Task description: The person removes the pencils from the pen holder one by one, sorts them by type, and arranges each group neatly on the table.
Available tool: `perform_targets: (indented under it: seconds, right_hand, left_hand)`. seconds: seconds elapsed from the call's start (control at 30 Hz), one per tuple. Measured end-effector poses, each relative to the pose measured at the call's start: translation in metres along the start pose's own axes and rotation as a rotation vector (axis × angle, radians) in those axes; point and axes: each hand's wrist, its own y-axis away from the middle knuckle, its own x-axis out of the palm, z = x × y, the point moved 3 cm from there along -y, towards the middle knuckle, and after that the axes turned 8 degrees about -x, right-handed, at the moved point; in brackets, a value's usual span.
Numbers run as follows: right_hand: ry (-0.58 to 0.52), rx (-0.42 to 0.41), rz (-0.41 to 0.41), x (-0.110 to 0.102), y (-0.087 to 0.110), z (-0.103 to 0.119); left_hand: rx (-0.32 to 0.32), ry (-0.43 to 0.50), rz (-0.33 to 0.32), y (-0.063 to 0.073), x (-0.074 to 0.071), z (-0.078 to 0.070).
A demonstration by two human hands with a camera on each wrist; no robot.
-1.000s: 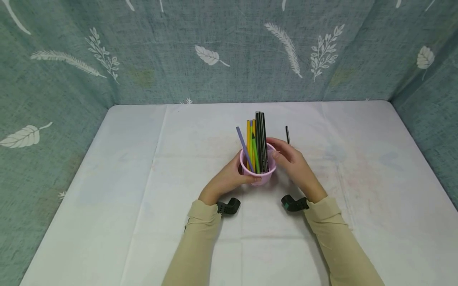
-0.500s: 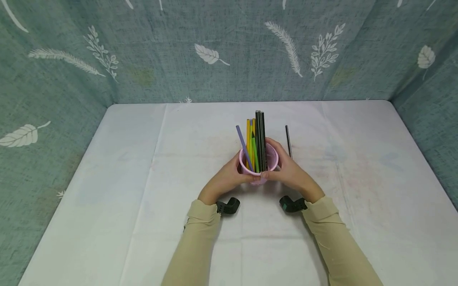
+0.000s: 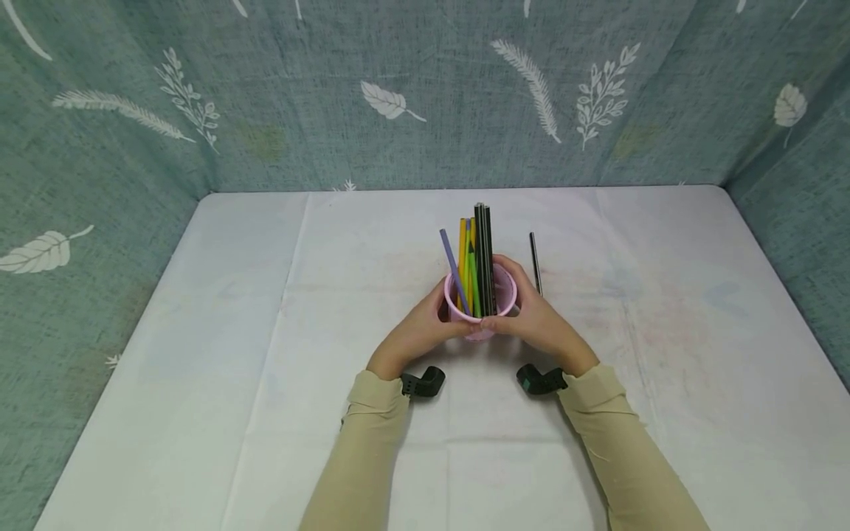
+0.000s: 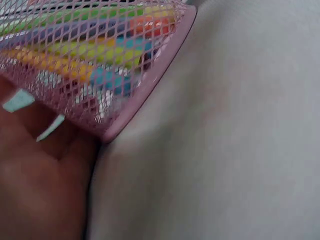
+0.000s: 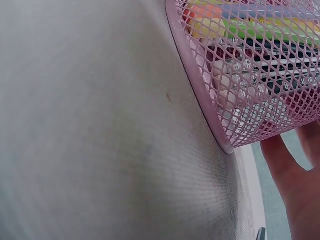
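Observation:
A pink mesh pencil holder (image 3: 507, 287) stands upright near the table's middle, held from both sides. My left hand (image 3: 418, 328) grips its left side, the thumb across the front. My right hand (image 3: 541, 321) wraps round the right side, its thumb meeting the left one. Out of the holder rise several black pencils (image 3: 483, 258), with yellow, green (image 3: 474, 284) and purple (image 3: 451, 262) ones to their left. Through the mesh in the left wrist view, coloured pencils (image 4: 75, 60) show; black ones (image 5: 285, 77) appear in the right wrist view. Most fingertips are hidden behind the holder.
One loose black pencil (image 3: 535, 262) lies just beyond my right hand, its near end partly hidden. A white cloth (image 3: 332, 243) covers the table. Green leaf-patterned curtains (image 3: 438, 96) stand along the back and sides.
My right hand has shifted in around the holder, its thumb coming from the right rim to the front. More of the loose black pencil shows. The left hand has hardly moved.

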Motion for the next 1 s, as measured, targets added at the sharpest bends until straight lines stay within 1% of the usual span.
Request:
perform_targets:
  seconds: [0.1, 0.17, 0.23, 0.33, 0.4, 0.43, 0.53, 0.6, 0.67, 0.83, 0.9, 1.0]
  right_hand:
    - [-0.008, -0.003, 0.003, 0.0, 0.001, -0.002]
    - [-0.017, -0.009, 0.007, -0.001, 0.001, -0.004]
    - [-0.018, -0.015, 0.009, -0.002, 0.001, -0.008]
    - [-0.017, -0.008, 0.01, -0.003, 0.001, -0.008]
    - [-0.015, -0.005, 0.011, -0.004, 0.0, -0.007]
    - [-0.015, 0.0, 0.012, -0.003, 0.0, -0.004]
    - [-0.018, 0.001, 0.011, -0.004, 0.0, -0.005]
    - [-0.03, 0.006, 0.013, -0.003, 0.0, -0.006]
    - [-0.042, 0.017, 0.013, -0.003, 0.0, -0.008]
    - [-0.048, 0.032, 0.012, -0.002, 0.0, -0.009]
    - [-0.04, 0.022, 0.01, -0.002, 0.0, -0.008]
    - [-0.036, 0.008, 0.012, -0.003, 0.0, -0.005]
  left_hand:
    - [0.009, 0.029, 0.045, 0.002, -0.002, 0.002]
    - [0.016, 0.037, 0.051, 0.001, -0.004, 0.007]
    - [0.018, 0.036, 0.039, 0.001, -0.005, 0.008]
    - [0.016, 0.021, 0.009, 0.0, -0.005, 0.007]
    - [0.012, 0.014, 0.0, 0.002, -0.005, 0.001]
    - [0.014, 0.018, -0.004, 0.002, -0.004, 0.0]
    - [0.011, 0.024, -0.028, 0.002, -0.004, 0.0]
    - [-0.005, 0.016, -0.073, 0.003, -0.005, 0.0]
    - [-0.027, 0.012, -0.121, 0.001, -0.006, 0.004]
    - [-0.064, -0.027, -0.255, -0.008, -0.009, 0.015]
    - [-0.062, -0.04, -0.318, -0.01, -0.008, 0.014]
    - [-0.061, -0.029, -0.403, -0.012, -0.006, 0.011]
